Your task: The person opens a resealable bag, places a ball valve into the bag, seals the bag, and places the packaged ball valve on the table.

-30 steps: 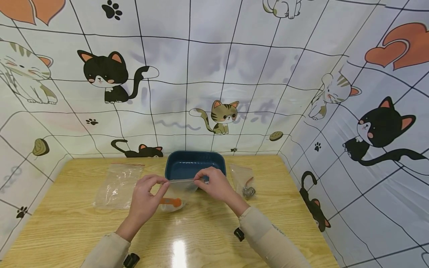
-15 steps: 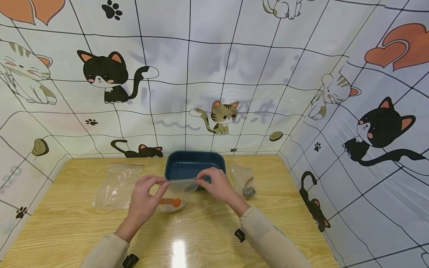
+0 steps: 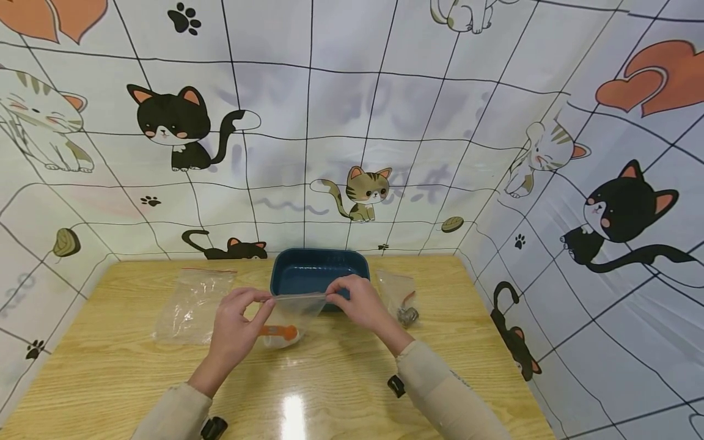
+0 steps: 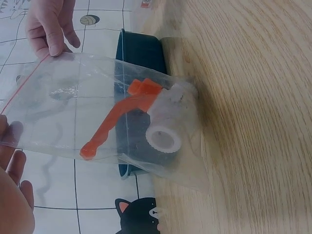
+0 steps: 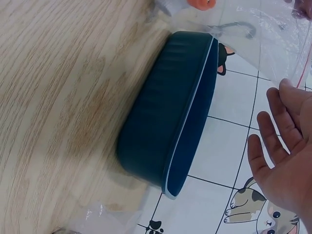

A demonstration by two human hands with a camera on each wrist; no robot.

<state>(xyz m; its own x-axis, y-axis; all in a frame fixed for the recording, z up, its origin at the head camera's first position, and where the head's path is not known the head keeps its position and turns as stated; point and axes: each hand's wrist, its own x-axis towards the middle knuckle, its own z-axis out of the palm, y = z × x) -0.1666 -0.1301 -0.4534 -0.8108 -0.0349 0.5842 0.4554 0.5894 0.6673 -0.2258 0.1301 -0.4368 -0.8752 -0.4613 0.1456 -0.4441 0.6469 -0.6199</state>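
Observation:
A clear zip-lock bag (image 3: 302, 310) hangs upright above the table, stretched between both hands. My left hand (image 3: 235, 327) pinches the left end of its seal strip between thumb and forefinger. At the opposite end, my right hand (image 3: 359, 304) pinches the top corner; its other fingers are spread in the right wrist view. Inside lies a white plastic valve (image 4: 168, 114) with an orange lever handle (image 4: 109, 124), near the bag's bottom. In the head view the left hand hides part of this lever.
Behind the hands stands a dark blue rectangular basin (image 3: 321, 272) against the cat-print wall sheet. A flat clear zip-lock bag (image 3: 189, 305) lies to the left. On the right lies a smaller clear bag (image 3: 396, 287) with a grey metallic item (image 3: 408, 316) in it.
My right hand has moved slightly to the right along the bag's top edge, to its corner. The left hand has hardly moved and keeps its pinch.

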